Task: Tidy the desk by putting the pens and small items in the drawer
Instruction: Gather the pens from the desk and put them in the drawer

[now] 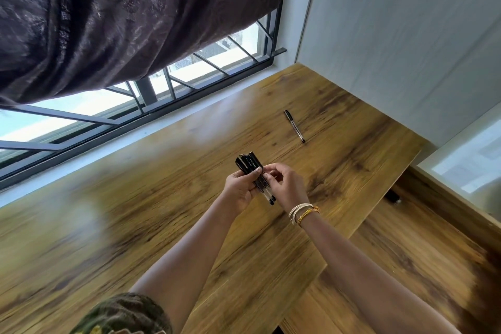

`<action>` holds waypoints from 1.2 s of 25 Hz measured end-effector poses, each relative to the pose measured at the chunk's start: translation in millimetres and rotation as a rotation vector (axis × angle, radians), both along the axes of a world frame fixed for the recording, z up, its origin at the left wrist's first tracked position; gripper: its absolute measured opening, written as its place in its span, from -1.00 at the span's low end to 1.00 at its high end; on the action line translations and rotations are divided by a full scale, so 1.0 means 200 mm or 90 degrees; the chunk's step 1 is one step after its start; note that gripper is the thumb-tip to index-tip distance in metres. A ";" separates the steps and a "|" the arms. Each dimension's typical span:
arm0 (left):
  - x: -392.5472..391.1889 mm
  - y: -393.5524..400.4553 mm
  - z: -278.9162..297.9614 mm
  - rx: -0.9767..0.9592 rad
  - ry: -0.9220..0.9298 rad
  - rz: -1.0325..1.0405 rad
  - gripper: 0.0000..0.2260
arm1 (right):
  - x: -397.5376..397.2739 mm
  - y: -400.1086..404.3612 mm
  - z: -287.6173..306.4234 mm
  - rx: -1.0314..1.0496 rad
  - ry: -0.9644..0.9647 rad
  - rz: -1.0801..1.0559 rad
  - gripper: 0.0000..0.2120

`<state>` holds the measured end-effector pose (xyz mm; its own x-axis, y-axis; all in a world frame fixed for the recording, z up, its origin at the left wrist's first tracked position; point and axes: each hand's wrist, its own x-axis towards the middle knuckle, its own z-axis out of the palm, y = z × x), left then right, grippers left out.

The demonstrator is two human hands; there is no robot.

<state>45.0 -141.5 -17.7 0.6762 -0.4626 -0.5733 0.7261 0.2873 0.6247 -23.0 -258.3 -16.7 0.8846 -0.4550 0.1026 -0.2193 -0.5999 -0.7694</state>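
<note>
A bundle of several black-capped pens (250, 167) is held above the middle of the wooden desk (135, 211). My left hand (240, 188) wraps around the bundle from the left. My right hand (284, 186), with thread bands on the wrist, pinches the same bundle from the right with its fingertips. One more black pen (294, 126) lies alone on the desk, farther back and to the right of both hands. No drawer is visible.
A barred window (168, 89) with a dark curtain (108, 13) runs along the desk's far edge. A white wall (393, 35) stands at the back right. The desk's right edge (379, 203) drops to a wooden floor (420, 252).
</note>
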 end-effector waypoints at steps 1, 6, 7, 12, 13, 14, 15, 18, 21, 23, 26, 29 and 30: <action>0.00 0.00 0.00 -0.002 0.001 -0.008 -0.85 | 0.00 0.00 0.00 0.010 -0.001 -0.003 -0.85; 0.02 -0.01 0.00 0.006 0.001 -0.004 -0.83 | 0.05 -0.03 0.01 0.017 0.000 -0.009 -0.85; 0.03 -0.01 0.00 0.011 0.001 0.000 -0.84 | 0.07 -0.05 0.01 0.002 -0.002 -0.019 -0.85; 0.06 0.01 -0.01 0.029 0.000 0.017 -0.81 | 0.33 -0.36 0.02 -0.143 0.074 -0.112 -0.78; 0.07 0.00 -0.02 0.030 0.002 0.024 -0.81 | 0.38 -0.42 0.02 -0.171 0.106 -0.132 -0.72; 0.08 0.00 -0.03 0.031 0.003 0.031 -0.80 | 0.42 -0.47 0.01 -0.201 0.144 -0.145 -0.64; 0.10 0.00 -0.03 0.032 0.004 0.036 -0.79 | 0.45 -0.52 -0.01 -0.225 0.191 -0.153 -0.54; 0.14 -0.01 -0.05 0.042 0.004 0.043 -0.78 | 0.51 -0.61 -0.06 -0.236 0.274 -0.161 -0.45; 0.17 -0.01 -0.06 0.042 0.015 0.064 -0.78 | 0.53 -0.63 -0.09 -0.283 0.246 -0.153 -0.69; 0.18 -0.02 -0.07 0.038 0.024 0.076 -0.76 | 0.53 -0.61 -0.09 -0.294 0.237 -0.166 -0.71; 0.17 -0.01 -0.07 0.032 0.035 0.082 -0.75 | 0.48 -0.52 -0.08 -0.170 0.217 -0.205 -0.70; 0.15 0.00 -0.05 0.021 0.022 0.083 -0.78 | 0.37 -0.32 -0.01 0.010 0.123 -0.196 -0.75; 0.14 0.00 -0.03 0.017 0.018 0.084 -0.79 | 0.32 -0.25 0.01 0.063 0.101 -0.170 -0.76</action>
